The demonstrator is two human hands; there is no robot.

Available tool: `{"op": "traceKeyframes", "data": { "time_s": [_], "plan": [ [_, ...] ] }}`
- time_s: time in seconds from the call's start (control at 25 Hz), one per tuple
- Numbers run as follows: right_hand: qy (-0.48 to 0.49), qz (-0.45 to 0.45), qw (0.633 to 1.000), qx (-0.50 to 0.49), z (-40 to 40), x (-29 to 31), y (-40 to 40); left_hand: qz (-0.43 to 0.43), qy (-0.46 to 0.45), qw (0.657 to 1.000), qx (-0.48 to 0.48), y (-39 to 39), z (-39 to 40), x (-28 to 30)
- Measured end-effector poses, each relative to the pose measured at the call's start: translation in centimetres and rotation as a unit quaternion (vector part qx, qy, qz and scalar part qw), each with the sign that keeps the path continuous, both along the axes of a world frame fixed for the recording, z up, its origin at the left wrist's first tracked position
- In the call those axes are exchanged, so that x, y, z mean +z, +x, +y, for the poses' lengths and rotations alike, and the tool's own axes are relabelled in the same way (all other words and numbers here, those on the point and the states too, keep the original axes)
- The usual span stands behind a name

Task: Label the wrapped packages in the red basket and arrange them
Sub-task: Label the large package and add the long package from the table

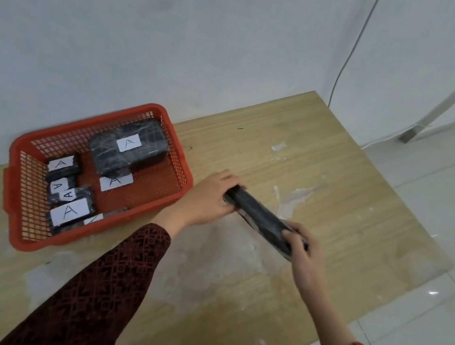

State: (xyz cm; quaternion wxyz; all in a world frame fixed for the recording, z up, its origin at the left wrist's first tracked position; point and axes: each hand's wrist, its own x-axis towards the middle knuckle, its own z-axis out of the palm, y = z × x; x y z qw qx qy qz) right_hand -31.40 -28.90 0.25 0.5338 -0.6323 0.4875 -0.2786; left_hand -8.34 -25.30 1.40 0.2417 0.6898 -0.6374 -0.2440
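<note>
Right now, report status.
Left hand and right hand grip long black wrapped package over wooden table. Red plastic basket holds labelled packages. Nothing obstructing.

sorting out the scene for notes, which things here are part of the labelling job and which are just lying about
Part of the job:
- red plastic mesh basket
- black wrapped packages with white "A" labels inside it
- long black wrapped package, gripped at its ends by the left hand and right hand

Just lying about:
- white scrap of tape or paper on the wooden table
- grey cable down the wall
</note>
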Motion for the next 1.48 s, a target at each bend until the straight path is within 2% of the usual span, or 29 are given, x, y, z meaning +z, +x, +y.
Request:
{"op": "traceKeyframes", "data": {
  "time_s": [0.08, 0.2, 0.32, 0.4, 0.48, 0.6, 0.72, 0.76, 0.88, 1.0, 1.16, 1.28, 1.48],
  "plan": [
    [0.053, -0.025, 0.998, -0.006, -1.7, 1.6, 0.7, 0.059, -0.036, 0.996, 0.047, 0.6, 0.0, 1.6],
    [0.147, 0.001, 0.989, 0.016, -3.8, 3.1, 3.0, 0.075, -0.072, 0.989, 0.110, 2.4, 1.3, 3.2],
    [0.170, -0.015, 0.984, 0.042, -4.7, 4.2, 6.8, 0.100, -0.109, 0.968, 0.203, 4.7, 3.4, 3.7],
    [0.125, -0.044, 0.987, 0.090, -4.5, 4.8, 10.2, 0.134, -0.132, 0.938, 0.292, 6.5, 5.1, 3.2],
    [0.048, -0.049, 0.987, 0.148, -3.9, 5.3, 13.7, 0.171, -0.141, 0.893, 0.391, 8.3, 6.8, 2.4],
    [-0.077, 0.042, 0.972, 0.219, -3.0, 5.0, 19.4, 0.174, -0.135, 0.845, 0.488, 10.9, 8.9, 0.5],
    [-0.226, 0.193, 0.925, 0.235, -2.4, 3.7, 23.1, 0.170, -0.082, 0.829, 0.527, 12.9, 10.6, -1.9],
    [-0.244, 0.214, 0.913, 0.249, -2.4, 3.3, 23.9, 0.167, -0.058, 0.828, 0.532, 13.5, 11.1, -2.7],
    [-0.267, 0.200, 0.890, 0.310, -1.9, 2.4, 25.8, 0.155, -0.015, 0.828, 0.539, 14.8, 12.5, -4.4],
    [-0.366, 0.237, 0.827, 0.356, -1.4, 1.2, 27.3, 0.128, -0.001, 0.827, 0.547, 15.8, 13.0, -5.3],
    [-0.446, 0.373, 0.704, 0.408, -1.1, -0.5, 28.1, 0.069, 0.009, 0.828, 0.557, 15.9, 12.9, -5.8],
    [-0.497, 0.439, 0.633, 0.398, -0.9, -0.9, 28.7, 0.019, 0.007, 0.834, 0.552, 15.7, 12.9, -5.8],
    [-0.558, 0.521, 0.507, 0.400, 0.2, -0.5, 29.5, -0.011, 0.031, 0.852, 0.522, 16.1, 13.3, -5.4]
  ]
}}
